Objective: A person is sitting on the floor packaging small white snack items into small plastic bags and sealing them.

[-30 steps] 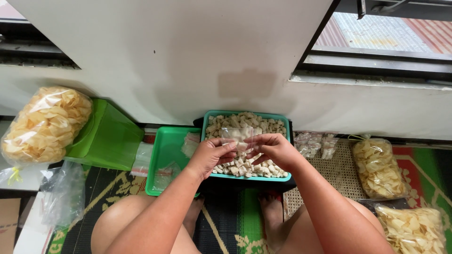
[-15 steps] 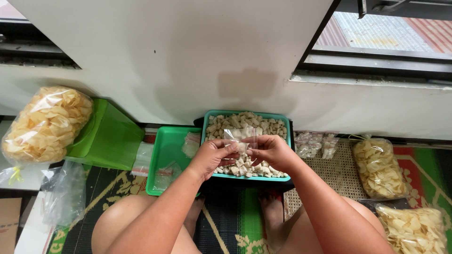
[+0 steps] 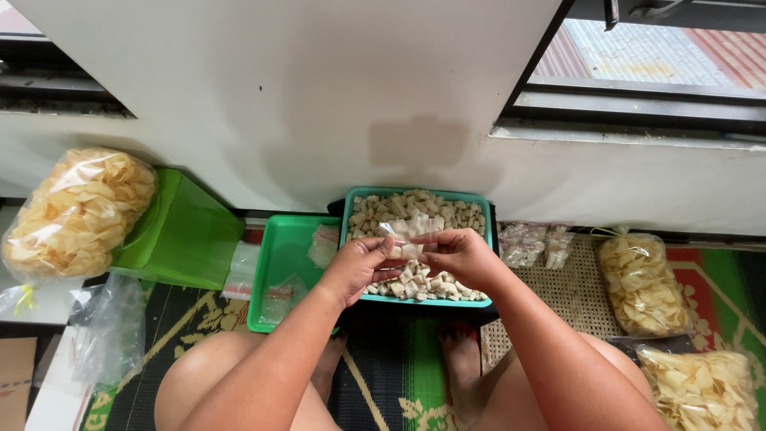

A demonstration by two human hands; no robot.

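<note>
glossy clear plastic bag (image 3: 408, 232), smooth green plastic tray (image 3: 349, 201), woven mat (image 3: 570, 291).

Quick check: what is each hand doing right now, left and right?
Left hand: closed, pinching the small clear plastic bag at its left edge.
Right hand: closed, pinching the same bag's right edge.

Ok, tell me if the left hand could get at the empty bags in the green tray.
Probably yes: the left hand hovers beside the green tray, nothing between, but it is pinching the small clear bag with the right hand.
</note>
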